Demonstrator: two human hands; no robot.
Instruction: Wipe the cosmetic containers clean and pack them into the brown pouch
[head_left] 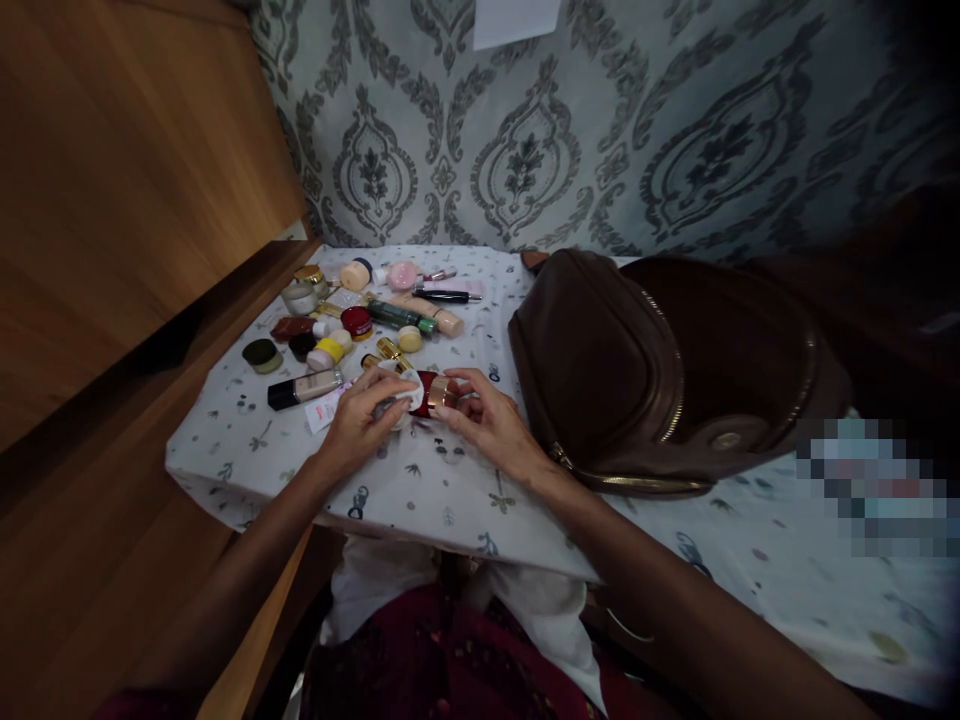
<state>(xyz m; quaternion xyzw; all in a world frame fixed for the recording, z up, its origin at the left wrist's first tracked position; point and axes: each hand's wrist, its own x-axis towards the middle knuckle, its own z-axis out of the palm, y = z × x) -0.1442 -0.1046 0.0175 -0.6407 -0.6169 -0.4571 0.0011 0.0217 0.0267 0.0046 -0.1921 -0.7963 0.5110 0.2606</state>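
Between my hands, low over the table, lies a small dark red bottle (424, 393) with a rose-gold cap (442, 396). My right hand (484, 415) grips it by the cap with thumb and fingers. A white cotton pad (410, 386) is pinched in my left hand (367, 408) and presses against the bottle's red side. Beside my left hand are a foundation bottle with a black cap (304, 388) and a white packet with pink print (324, 408), partly under the hand. Just behind the fingers stands a gold tube (392, 352).
Several cosmetics crowd the table's back left, among them a red jar (357, 322), a green tube (394, 316) and a dark-lidded jar (262, 355). A large brown leather bag (600, 350) stands at right. A wooden cabinet (142, 130) borders the left; a patterned wall rises behind.
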